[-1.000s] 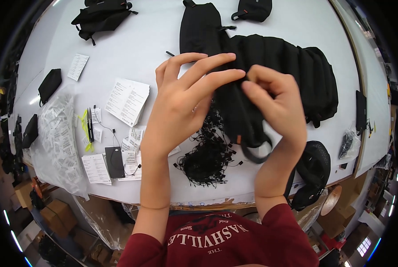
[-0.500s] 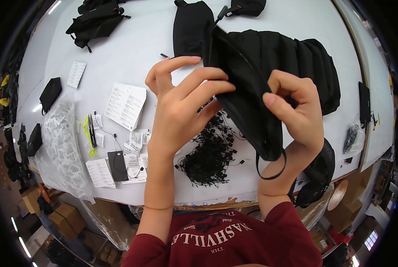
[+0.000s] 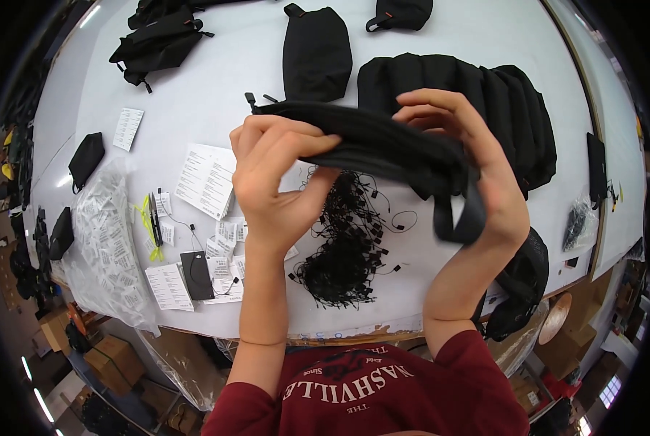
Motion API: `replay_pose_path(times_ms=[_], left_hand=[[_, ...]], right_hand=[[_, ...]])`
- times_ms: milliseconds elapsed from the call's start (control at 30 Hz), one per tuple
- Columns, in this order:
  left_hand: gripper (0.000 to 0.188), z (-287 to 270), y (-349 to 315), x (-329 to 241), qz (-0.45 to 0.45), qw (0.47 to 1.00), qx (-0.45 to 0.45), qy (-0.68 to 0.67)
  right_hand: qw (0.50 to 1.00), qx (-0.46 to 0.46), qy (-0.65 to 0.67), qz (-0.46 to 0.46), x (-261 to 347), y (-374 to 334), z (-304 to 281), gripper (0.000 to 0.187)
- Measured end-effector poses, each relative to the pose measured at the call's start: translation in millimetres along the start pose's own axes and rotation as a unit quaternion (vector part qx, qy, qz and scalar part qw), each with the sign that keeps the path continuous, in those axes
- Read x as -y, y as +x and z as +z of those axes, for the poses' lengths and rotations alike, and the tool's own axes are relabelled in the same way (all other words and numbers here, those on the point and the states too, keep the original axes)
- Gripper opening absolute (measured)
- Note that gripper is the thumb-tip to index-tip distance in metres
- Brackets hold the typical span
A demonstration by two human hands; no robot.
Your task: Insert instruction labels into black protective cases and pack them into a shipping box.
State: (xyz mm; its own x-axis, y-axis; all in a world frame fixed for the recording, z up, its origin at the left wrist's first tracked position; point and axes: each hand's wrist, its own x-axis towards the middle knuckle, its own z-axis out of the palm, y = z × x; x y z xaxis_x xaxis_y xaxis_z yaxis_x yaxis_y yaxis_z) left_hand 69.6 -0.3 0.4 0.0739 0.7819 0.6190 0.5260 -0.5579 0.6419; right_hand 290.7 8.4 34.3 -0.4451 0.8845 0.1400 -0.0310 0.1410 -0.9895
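Observation:
A black zippered pouch (image 3: 390, 149) is held up above the table, stretched sideways between both hands. My left hand (image 3: 270, 171) pinches its left end, near a zipper pull that sticks out past the fingers. My right hand (image 3: 492, 174) curls round the other end, its fingers partly hidden behind the fabric. From that end hangs a black strap loop (image 3: 461, 221), blurred by motion. Below the pouch lies a heap of black tag strings (image 3: 339, 254) with small plastic ends.
Black pouches stand in a row (image 3: 514, 123) at the right, and another pouch (image 3: 316, 54) lies ahead. On the left are white leaflets (image 3: 205, 178), yellow-handled scissors (image 3: 153, 225), a black hang tag (image 3: 196, 275) and a clear bag of labels (image 3: 107, 247).
The pouch has swung from a steep slant to nearly level, and its zipper pull has moved down and left. My right hand's fingers have shifted from its side to round its end.

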Motion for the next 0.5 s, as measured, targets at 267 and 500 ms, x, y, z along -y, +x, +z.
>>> replay_pose_path(times_ms=[267,500], left_hand=[[0.020,-4,-3,17,-0.123,0.990,-0.050,-0.037],[0.018,-28,-2,40,-0.158,0.985,-0.039,0.063]], right_hand=[[0.963,-0.125,-0.162,0.175,-6,3,2,0.062],[0.986,-0.085,-0.136,0.055,-11,-5,-9,0.047]])
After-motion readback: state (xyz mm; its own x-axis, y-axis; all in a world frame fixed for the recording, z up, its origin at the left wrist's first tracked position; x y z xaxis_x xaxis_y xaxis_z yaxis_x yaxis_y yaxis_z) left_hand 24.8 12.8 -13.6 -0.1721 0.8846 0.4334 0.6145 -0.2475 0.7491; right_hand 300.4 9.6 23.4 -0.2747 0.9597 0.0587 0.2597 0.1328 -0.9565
